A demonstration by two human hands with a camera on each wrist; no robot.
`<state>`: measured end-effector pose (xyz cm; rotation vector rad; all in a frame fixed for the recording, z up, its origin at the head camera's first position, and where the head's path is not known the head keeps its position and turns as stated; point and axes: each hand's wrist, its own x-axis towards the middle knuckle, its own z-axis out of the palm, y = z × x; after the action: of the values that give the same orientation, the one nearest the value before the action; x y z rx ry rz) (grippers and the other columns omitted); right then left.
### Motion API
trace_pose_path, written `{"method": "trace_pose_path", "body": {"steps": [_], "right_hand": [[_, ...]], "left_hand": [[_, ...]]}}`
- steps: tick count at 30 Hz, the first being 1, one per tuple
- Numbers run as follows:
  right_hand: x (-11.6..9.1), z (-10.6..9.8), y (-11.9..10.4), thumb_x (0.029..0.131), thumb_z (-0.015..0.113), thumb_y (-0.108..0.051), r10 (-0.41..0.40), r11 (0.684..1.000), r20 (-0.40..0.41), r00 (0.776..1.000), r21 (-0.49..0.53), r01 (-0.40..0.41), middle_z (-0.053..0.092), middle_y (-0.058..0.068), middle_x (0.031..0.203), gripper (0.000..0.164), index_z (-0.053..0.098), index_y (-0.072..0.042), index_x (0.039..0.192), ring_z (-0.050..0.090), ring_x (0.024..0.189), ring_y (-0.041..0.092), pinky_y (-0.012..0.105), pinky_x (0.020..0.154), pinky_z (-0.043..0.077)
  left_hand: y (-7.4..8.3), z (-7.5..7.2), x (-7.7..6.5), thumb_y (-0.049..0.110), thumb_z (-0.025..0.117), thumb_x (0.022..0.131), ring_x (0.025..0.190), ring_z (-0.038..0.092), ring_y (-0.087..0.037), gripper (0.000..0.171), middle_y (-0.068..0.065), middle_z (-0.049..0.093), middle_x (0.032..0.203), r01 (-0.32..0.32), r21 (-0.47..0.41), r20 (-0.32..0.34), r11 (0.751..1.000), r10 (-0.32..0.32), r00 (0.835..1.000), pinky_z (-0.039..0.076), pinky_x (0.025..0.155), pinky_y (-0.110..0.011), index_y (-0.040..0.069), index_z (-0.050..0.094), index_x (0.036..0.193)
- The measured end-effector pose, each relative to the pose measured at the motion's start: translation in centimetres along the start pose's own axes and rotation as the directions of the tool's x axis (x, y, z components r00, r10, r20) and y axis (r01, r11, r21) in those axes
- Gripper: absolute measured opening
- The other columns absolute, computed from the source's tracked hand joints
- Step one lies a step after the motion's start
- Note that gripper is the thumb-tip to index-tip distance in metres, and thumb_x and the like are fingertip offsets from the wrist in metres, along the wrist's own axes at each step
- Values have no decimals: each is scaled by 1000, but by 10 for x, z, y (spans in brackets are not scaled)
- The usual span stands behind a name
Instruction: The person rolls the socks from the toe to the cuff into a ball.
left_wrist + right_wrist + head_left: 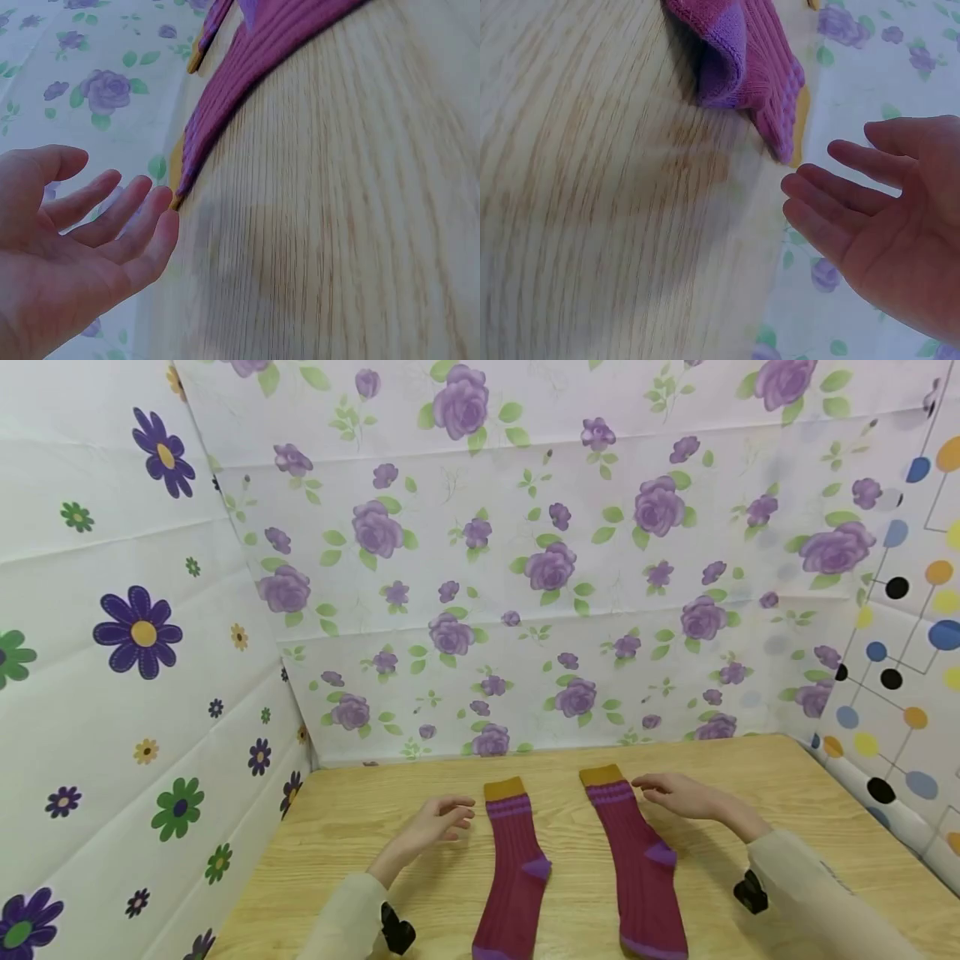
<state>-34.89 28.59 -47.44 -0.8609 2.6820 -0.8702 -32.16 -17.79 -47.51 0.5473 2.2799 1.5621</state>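
Two maroon ribbed socks lie flat on the wooden table, side by side, cuffs toward the back. The left sock [510, 868] has a mustard cuff edge, purple stripes and a purple heel; the right sock [637, 860] matches it. Just left of the left sock's cuff, my left hand [435, 822] hovers with relaxed, slightly bent fingers and holds nothing. My right hand [678, 795] is beside the right sock's cuff, fingers loosely extended toward it and nothing in them. In the right wrist view the sock's purple heel [724, 60] stands up a little from the table.
The wooden table [360, 802] meets a back wall covered in purple-rose cloth [551, 568]. Daisy-print cloth [142, 635] hangs at the left, dotted cloth [892, 677] at the right. Each sleeve carries a black wrist device.
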Motion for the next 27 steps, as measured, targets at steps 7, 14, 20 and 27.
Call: {"method": "trace_pose_path", "body": {"steps": [7,14,20,27], "right_hand": [[3,5,-3,104,42,-18,9,1000,-39,999,-11,-9,56,30,129,40,51,9,132,56,116,44,52,90,49],[7,10,-3,99,47,-6,31,999,-126,992,35,-27,62,31,115,30,59,10,121,65,94,35,34,68,54],[8,13,-3,98,47,-4,93,991,-128,987,104,-80,65,27,105,29,60,11,120,61,74,24,28,54,49],[8,16,-5,94,49,0,214,961,-135,967,209,-184,67,22,92,29,60,15,116,63,69,21,32,53,52]], "left_hand": [[4,7,5,19,41,105,119,51,-47,44,-33,50,131,21,-80,28,997,-18,999,49,95,-52,-8,41,139],[9,16,5,17,41,104,118,51,-47,43,-31,51,129,70,-148,30,987,-66,997,51,93,-48,-8,41,139],[16,24,9,18,42,104,120,51,-47,41,-31,50,131,77,-176,35,981,-72,997,48,97,-50,-7,44,137],[17,35,20,20,44,104,116,56,-43,42,-31,55,127,77,-223,66,972,-64,996,49,96,-51,-7,47,135]]}}
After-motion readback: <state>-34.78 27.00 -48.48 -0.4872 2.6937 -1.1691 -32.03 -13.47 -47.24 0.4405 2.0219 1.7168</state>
